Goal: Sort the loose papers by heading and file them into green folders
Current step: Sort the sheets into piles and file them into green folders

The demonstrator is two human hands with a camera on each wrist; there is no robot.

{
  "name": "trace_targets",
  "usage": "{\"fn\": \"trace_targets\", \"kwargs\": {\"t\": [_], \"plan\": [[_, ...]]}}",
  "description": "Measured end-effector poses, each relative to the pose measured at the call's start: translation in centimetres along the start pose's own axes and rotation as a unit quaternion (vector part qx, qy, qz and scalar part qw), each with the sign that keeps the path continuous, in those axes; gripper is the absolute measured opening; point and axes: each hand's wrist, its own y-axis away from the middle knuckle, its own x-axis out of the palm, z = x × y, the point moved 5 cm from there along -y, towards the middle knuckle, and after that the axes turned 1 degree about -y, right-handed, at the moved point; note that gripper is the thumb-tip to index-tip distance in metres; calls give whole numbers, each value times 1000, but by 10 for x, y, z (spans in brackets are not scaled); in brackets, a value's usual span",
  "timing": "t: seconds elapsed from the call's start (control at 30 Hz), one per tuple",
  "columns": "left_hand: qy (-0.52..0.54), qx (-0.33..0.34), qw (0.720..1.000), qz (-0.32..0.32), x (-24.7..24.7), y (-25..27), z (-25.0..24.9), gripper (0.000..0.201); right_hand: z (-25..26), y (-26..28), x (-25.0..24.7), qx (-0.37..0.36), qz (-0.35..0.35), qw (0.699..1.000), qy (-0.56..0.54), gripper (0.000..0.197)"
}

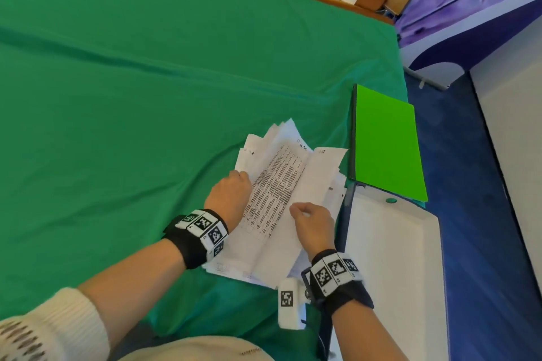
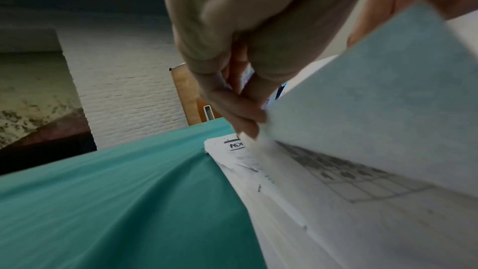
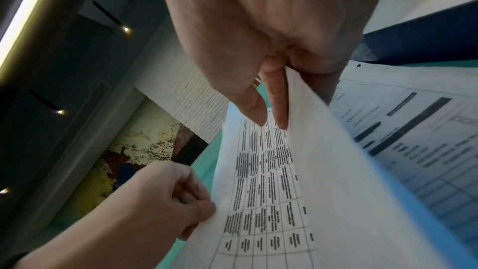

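Cream knitted sleeve (image 1: 52, 328) covers the person's left forearm at the bottom edge. Both wrists wear black bands with coded markers. Further out, the right hand (image 1: 312, 221) pinches the near edge of a lifted sheet (image 1: 308, 184) between thumb and fingers, folding it up to the right. Left hand (image 1: 230, 195) is curled, its fingertips gripping the left edge of a printed table page (image 1: 272, 184) on the pile of loose papers (image 1: 255, 149) lying on the green cloth (image 1: 132, 97). Right of the pile lies a white folder (image 1: 393, 258); beyond it, a bright green folder (image 1: 384, 141), closed and flat
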Motion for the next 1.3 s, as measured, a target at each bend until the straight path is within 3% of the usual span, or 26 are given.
{"fn": "trace_targets", "kwargs": {"t": [0.13,0.23,0.3,0.37,0.43,0.5,0.67,0.87,0.97,1.03,1.1,1.2,1.3], "plan": [[53,9,998,-17,2,1,1,18,-2,-1,7,7,-3,1000,-21,31],[106,74,990,-53,7,11,-12,10,2,3,11,38,-12,998,-45,63],[171,134,975,-44,13,17,-23,12,9,4,11,46,-22,998,-46,76],[239,184,953,0,21,20,-32,13,15,6,12,38,-27,998,-34,73],[323,194,925,48,27,18,-34,9,16,5,11,24,-38,999,-9,57],[380,162,909,60,32,10,-29,11,10,0,10,23,-54,998,28,36],[275,-50,960,-33,33,-26,22,34,2,-1,5,16,-79,996,48,29],[236,-111,964,52,35,-47,26,37,10,4,7,-14,-73,993,93,32],[244,-147,953,102,35,-43,18,23,12,4,9,-2,-64,994,89,28],[257,-149,950,93,36,-42,15,19,11,3,10,5,-61,995,76,27],[290,-126,948,33,28,-40,11,18,11,2,10,2,-65,996,65,28],[336,-18,941,-37,15,-34,-3,20,16,4,11,-2,-61,997,50,41],[397,97,912,40,13,-26,-27,27,21,7,16,8,-52,998,21,59]]}}
